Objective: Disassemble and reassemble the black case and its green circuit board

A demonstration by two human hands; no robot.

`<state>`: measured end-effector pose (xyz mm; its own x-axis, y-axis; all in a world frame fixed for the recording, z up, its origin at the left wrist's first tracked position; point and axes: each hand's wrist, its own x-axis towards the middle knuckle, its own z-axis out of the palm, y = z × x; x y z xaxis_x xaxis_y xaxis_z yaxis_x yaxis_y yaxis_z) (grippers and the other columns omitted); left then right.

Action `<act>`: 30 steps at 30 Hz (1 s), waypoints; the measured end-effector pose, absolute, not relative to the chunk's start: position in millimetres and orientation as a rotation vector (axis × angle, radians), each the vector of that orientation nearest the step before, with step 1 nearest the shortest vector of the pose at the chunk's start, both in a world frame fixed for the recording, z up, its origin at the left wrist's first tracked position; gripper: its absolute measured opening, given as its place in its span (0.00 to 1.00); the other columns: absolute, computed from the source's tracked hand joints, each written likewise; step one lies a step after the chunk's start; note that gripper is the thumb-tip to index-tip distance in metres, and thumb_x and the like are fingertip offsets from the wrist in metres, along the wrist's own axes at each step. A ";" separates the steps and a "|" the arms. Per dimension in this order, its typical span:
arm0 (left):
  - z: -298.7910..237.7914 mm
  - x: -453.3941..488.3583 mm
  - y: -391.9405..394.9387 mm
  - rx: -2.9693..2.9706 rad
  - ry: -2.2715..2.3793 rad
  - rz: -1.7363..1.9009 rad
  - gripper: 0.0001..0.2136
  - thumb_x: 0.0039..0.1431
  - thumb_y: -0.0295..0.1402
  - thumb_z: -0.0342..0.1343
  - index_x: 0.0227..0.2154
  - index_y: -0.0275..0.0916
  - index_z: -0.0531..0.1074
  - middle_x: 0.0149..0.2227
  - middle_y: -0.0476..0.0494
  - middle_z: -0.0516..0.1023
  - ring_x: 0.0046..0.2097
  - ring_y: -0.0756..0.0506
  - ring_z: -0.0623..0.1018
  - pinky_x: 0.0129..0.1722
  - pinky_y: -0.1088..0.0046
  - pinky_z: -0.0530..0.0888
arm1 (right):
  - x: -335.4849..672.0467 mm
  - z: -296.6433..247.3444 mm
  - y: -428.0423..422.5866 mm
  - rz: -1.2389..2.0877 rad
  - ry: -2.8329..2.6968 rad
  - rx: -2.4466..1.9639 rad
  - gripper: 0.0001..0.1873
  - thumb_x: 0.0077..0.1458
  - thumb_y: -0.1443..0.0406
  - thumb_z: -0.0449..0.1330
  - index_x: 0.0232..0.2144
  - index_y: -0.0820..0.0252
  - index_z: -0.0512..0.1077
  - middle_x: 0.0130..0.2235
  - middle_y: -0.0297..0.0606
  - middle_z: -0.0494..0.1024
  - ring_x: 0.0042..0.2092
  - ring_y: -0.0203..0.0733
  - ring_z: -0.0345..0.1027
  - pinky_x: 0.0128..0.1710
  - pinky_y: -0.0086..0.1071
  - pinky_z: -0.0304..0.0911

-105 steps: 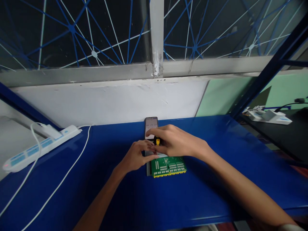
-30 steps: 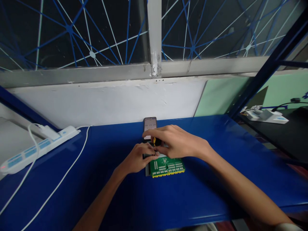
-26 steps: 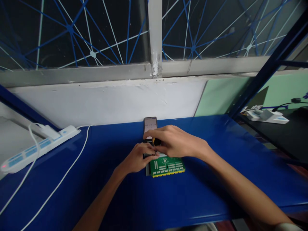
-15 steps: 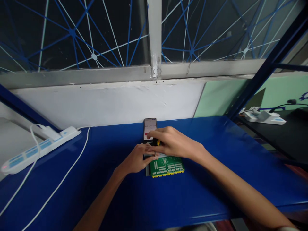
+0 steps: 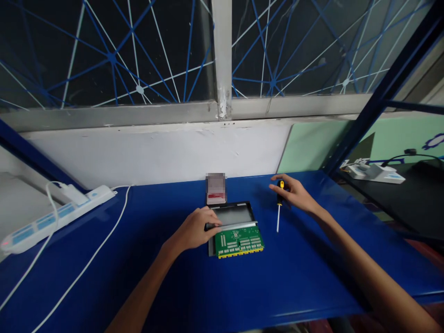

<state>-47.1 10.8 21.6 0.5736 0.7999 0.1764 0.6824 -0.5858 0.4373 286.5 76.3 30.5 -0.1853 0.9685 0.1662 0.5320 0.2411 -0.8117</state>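
Note:
A green circuit board (image 5: pixel 239 241) with yellow connectors along its near edge lies on the table, joined to a black-framed panel (image 5: pixel 234 214). A silver strip (image 5: pixel 239 226) crosses between them. At the strip's left end, my left hand (image 5: pixel 198 228) is closed, its fingers and thumb gripping there; a dark piece shows between them. My right hand (image 5: pixel 293 192) is to the right, apart from the panel. It has its fingers about the black-and-yellow handle of a screwdriver (image 5: pixel 278 217), whose shaft points toward me.
Behind the panel is a phone (image 5: pixel 215 188), its screen blurred out. At left lies a white power strip (image 5: pixel 62 215) with a white cable (image 5: pixel 100 249) trailing over the blue table (image 5: pixel 305 282). A wall and windows rise at the back, and blue posts stand at both sides.
My right hand has moved right, away from the panel, with the screwdriver, uncovering the black frame and the silver strip. My left hand stays at the panel's left side.

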 end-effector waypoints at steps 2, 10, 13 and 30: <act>20.2 -45.5 9.7 2.512 1.215 0.466 0.06 0.60 0.32 0.57 0.35 0.42 0.79 0.35 0.45 0.78 0.39 0.44 0.74 0.41 0.66 0.69 | 294.6 10.7 84.6 0.793 -1.888 -1.446 0.24 0.53 0.51 0.60 0.45 0.62 0.69 0.24 0.31 0.70 0.21 0.35 0.62 0.21 0.30 0.58; 26.4 -39.2 4.2 2.542 1.278 0.401 0.09 0.62 0.31 0.54 0.30 0.41 0.79 0.32 0.46 0.77 0.38 0.45 0.72 0.38 0.69 0.64 | 286.3 -10.5 87.1 0.506 -2.211 -1.581 0.21 0.56 0.52 0.55 0.46 0.59 0.69 0.25 0.34 0.74 0.26 0.41 0.68 0.26 0.31 0.54; 28.2 -38.6 3.8 2.575 1.280 0.387 0.10 0.63 0.30 0.53 0.28 0.41 0.78 0.32 0.46 0.77 0.37 0.45 0.72 0.37 0.69 0.63 | 281.3 -10.6 83.1 0.386 -2.247 -1.686 0.22 0.57 0.52 0.54 0.50 0.56 0.67 0.30 0.39 0.77 0.32 0.46 0.72 0.27 0.31 0.53; 36.6 -40.6 5.4 2.533 1.265 0.590 0.05 0.60 0.34 0.58 0.34 0.46 0.79 0.36 0.50 0.81 0.41 0.45 0.75 0.41 0.67 0.64 | 254.4 36.4 32.8 0.442 -2.442 -1.120 0.17 0.59 0.52 0.56 0.37 0.59 0.75 0.33 0.39 0.77 0.33 0.41 0.69 0.32 0.31 0.57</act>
<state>-40.6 5.4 36.6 0.5411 0.8048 0.2440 0.7040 -0.5922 0.3920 254.4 32.8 36.4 -0.5897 0.7721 0.2369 0.6400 0.6256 -0.4461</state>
